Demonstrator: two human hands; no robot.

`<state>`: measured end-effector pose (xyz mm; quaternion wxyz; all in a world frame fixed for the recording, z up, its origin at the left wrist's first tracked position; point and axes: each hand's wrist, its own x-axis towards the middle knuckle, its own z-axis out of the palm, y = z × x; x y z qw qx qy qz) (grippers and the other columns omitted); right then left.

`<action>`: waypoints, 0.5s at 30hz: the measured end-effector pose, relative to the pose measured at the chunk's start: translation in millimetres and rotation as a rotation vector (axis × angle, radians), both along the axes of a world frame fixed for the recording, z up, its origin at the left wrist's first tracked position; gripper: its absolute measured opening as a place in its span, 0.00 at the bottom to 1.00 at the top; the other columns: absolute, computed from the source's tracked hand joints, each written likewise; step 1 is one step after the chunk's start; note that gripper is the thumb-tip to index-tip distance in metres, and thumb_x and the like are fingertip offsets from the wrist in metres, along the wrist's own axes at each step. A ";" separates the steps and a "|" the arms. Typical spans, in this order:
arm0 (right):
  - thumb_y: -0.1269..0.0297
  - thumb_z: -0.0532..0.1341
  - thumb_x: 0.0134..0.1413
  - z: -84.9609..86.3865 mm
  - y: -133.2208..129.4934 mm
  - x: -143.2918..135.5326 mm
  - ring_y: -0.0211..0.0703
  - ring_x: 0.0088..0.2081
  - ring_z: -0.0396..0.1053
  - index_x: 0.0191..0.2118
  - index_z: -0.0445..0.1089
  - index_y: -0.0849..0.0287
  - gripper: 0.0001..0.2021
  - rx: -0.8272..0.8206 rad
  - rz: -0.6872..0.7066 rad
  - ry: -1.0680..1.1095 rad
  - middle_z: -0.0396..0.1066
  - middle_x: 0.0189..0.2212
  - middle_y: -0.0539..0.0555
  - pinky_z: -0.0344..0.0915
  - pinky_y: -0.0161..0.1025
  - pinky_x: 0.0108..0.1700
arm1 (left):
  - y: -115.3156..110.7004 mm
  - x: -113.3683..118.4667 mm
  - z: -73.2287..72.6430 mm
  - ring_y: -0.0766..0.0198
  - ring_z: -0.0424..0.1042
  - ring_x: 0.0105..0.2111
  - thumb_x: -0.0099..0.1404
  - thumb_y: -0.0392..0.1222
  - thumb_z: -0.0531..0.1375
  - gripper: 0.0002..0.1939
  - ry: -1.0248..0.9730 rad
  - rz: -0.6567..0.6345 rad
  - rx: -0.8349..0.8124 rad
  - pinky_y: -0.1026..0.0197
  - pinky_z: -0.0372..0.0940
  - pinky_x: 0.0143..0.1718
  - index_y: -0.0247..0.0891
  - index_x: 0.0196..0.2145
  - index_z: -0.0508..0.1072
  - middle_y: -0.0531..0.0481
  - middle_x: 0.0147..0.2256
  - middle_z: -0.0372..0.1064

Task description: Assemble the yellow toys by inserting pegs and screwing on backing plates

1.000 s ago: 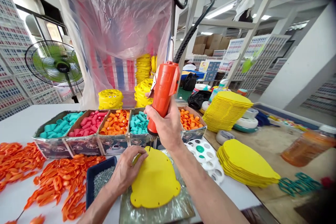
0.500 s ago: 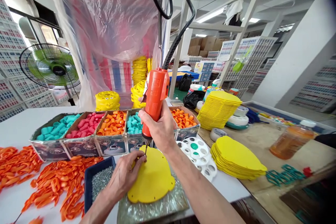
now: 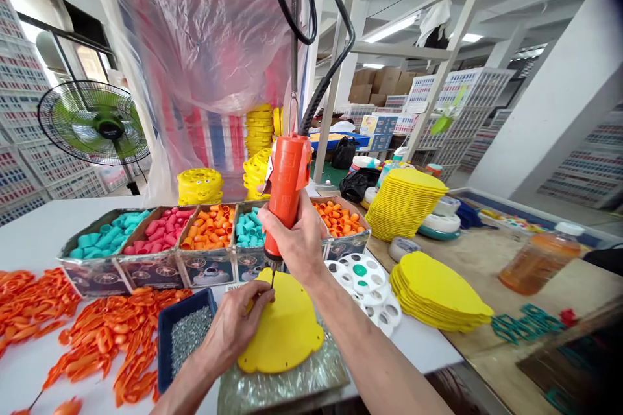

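Observation:
My right hand (image 3: 302, 233) is wrapped round a red-orange electric screwdriver (image 3: 287, 188) that hangs from a spring and a black cable. Its thin bit points down at the upper part of a flat yellow plastic panel (image 3: 287, 331), which has rounded lobes and small holes along its edge. My left hand (image 3: 238, 318) rests at the panel's upper left, thumb and fingers pinched close round the bit's tip. Whatever sits between those fingertips is too small and covered to make out. Under the panel is a block wrapped in clear plastic (image 3: 272, 395).
A blue tray of small metal screws (image 3: 187, 337) stands left of my left hand. Behind are boxes of teal, pink and orange plastic pieces (image 3: 207, 227). Orange parts (image 3: 111, 337) lie far left. White discs with holes (image 3: 365, 285) and stacked yellow panels (image 3: 438, 292) are on the right.
The electric screwdriver and my right hand have come slightly lower. My left fingers have stayed at the bit's tip on the panel.

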<state>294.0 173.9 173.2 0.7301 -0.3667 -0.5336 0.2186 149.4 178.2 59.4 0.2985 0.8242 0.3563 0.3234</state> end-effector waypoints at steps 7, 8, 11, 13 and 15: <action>0.63 0.66 0.53 -0.7 -0.1 0.6 0.38 0.29 0.69 0.46 0.69 0.54 0.14 -0.012 -0.006 -0.027 0.74 0.34 0.49 0.70 0.35 0.30 | 0.6 1.0 2.7 0.59 0.79 0.34 0.71 0.43 0.57 0.10 -0.001 -0.014 0.045 0.62 0.66 0.36 0.41 0.37 0.78 0.50 0.34 0.81; 0.63 0.66 0.53 -0.2 -0.4 0.7 0.38 0.29 0.70 0.47 0.69 0.54 0.14 -0.015 -0.005 -0.032 0.74 0.34 0.49 0.70 0.35 0.31 | 0.6 1.1 3.3 0.59 0.79 0.34 0.71 0.43 0.57 0.10 -0.001 -0.016 0.053 0.61 0.66 0.37 0.41 0.37 0.79 0.50 0.34 0.81; 0.63 0.66 0.53 0.5 -1.3 1.1 0.39 0.30 0.70 0.46 0.69 0.53 0.14 -0.017 -0.003 -0.042 0.74 0.33 0.48 0.71 0.35 0.31 | 0.5 1.4 4.0 0.58 0.79 0.33 0.70 0.43 0.58 0.10 -0.003 -0.019 0.071 0.61 0.67 0.37 0.41 0.36 0.79 0.50 0.33 0.82; 0.63 0.66 0.53 0.2 -1.5 1.3 0.39 0.29 0.70 0.45 0.68 0.53 0.13 -0.012 -0.020 -0.043 0.74 0.32 0.48 0.71 0.36 0.32 | 0.2 1.7 3.3 0.58 0.80 0.33 0.70 0.44 0.58 0.10 -0.006 -0.017 0.074 0.61 0.67 0.37 0.42 0.36 0.80 0.50 0.33 0.82; 0.63 0.67 0.52 0.0 -1.6 1.4 0.39 0.29 0.70 0.43 0.68 0.53 0.12 -0.008 -0.038 -0.041 0.73 0.31 0.47 0.71 0.36 0.32 | -0.2 2.2 2.2 0.57 0.80 0.34 0.69 0.44 0.58 0.10 -0.012 -0.012 0.069 0.60 0.68 0.37 0.42 0.36 0.80 0.50 0.33 0.82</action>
